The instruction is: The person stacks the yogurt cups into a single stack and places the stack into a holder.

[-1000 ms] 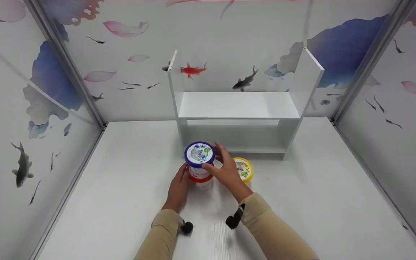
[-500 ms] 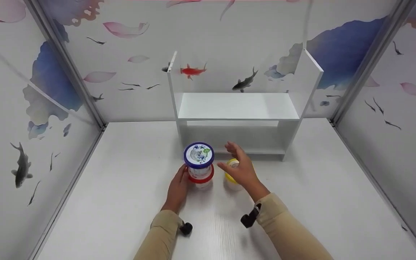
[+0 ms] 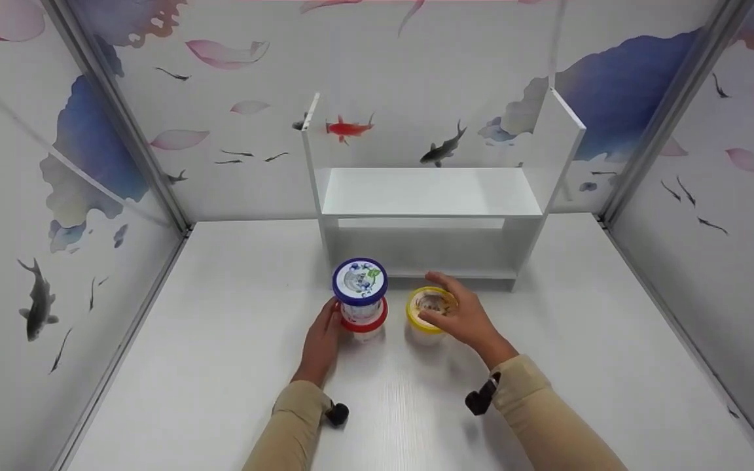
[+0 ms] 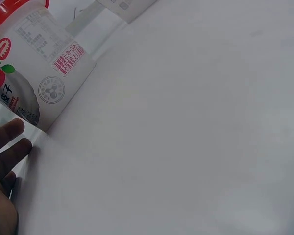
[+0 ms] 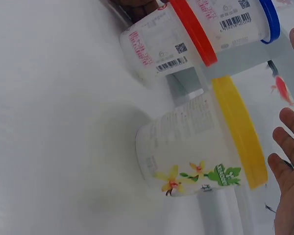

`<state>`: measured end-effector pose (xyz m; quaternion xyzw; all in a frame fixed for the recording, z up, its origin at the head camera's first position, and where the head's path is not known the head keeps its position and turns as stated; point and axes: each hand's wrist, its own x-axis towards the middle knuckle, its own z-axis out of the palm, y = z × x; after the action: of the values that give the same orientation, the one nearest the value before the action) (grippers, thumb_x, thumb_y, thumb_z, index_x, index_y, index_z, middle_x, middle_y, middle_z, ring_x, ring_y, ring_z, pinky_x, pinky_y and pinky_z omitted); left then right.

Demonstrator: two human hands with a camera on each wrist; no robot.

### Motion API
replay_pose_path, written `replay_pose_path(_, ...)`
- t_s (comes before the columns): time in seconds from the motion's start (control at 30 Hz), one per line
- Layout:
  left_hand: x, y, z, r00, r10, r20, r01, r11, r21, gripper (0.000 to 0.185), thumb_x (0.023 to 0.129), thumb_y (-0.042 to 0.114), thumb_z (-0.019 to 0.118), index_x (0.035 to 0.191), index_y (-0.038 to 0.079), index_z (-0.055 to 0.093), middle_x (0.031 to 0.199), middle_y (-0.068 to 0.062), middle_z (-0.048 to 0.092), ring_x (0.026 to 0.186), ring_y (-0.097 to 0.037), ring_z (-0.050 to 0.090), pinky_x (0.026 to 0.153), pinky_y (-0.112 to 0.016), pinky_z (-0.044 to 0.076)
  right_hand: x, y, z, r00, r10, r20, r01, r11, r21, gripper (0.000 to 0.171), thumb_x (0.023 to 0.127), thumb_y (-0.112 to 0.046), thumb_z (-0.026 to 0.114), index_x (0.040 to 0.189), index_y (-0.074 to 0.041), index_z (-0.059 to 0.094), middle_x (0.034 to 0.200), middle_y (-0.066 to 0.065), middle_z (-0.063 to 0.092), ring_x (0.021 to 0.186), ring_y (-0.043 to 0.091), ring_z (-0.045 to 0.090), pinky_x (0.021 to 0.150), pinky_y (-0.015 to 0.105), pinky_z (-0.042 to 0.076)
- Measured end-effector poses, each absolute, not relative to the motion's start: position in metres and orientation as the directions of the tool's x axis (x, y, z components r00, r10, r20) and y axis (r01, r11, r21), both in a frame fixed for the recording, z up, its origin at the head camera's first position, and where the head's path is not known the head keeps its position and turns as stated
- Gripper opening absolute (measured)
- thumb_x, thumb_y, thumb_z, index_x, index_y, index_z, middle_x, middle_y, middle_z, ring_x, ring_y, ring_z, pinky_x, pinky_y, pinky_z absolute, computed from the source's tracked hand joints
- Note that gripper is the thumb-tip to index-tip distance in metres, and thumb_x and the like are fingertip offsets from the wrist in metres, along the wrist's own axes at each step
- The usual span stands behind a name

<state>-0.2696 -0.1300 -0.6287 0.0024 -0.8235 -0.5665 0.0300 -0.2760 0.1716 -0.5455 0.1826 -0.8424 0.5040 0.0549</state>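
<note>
Yellow-lidded white yogurt cup (image 3: pixel 430 313), upright

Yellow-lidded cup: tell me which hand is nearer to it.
Right. The right hand reaches over the yellow-lidded cup, its fingers at the lid's rim. The left hand rests against the red-lidded cup at the bottom of the stack, to the yellow one's left.

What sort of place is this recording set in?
Probably a staged recording booth, not a home: fish-print wall panels enclose a bare white tabletop, with only an empty white shelf unit and lidded tubs.
</note>
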Motion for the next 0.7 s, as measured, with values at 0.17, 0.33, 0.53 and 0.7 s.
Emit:
replay_pose_path(0.17,-0.271,-0.13,-0.63,-0.997,-0.042,0.063,0.044,0.357,0.933,0.069,0.101,0.066,0.036,0.157,0.025,0.038,0.16,0.002,0.04,0.15,-0.025,0.031,0.121,-0.051,0.024,-0.278,0.183,-0.552,-0.922,-0.279,0.268,-0.373,0.455,-0.809,0.08,0.081,-0.032,0.087,0.149,-0.014,0.05,0.149,0.005,0.053,0.141,0.027,0.043,0.117,0.053,0.033)
replay_pose_path(0.33,-0.271,-0.129,-0.631,-0.998,-0.05,0.039,0.018,0.362,0.932,0.068,0.101,0.067,0.036,0.157,0.028,0.038,0.16,0.005,0.04,0.15,-0.023,0.031,0.121,-0.05,0.025,-0.28,0.195,-0.56,-0.924,-0.291,0.248,-0.366,0.487,-0.793,0.084,0.079,-0.031,0.089,0.15,-0.012,0.048,0.151,0.004,0.05,0.142,0.029,0.042,0.115,0.056,0.035)
replay_pose_path(0.53,-0.269,-0.128,-0.629,-0.996,-0.067,0.05,0.022,0.359,0.933,0.064,0.102,0.064,0.037,0.155,0.029,0.04,0.158,0.005,0.042,0.149,-0.023,0.033,0.12,-0.051,0.027,-0.282,0.204,-0.571,-0.916,-0.328,0.232,-0.373,0.476,-0.797,0.093,0.074,-0.028,0.092,0.151,-0.006,0.044,0.15,0.009,0.05,0.139,0.029,0.045,0.113,0.052,0.038)
replay_pose_path(0.7,-0.269,-0.128,-0.629,-0.996,-0.073,0.058,0.029,0.353,0.935,0.065,0.101,0.067,0.036,0.155,0.031,0.041,0.157,0.006,0.043,0.148,-0.023,0.035,0.12,-0.052,0.028,-0.282,0.209,-0.574,-0.92,-0.333,0.208,-0.351,0.459,-0.816,0.099,0.074,-0.031,0.093,0.153,-0.003,0.04,0.15,0.011,0.049,0.139,0.03,0.045,0.113,0.052,0.038)
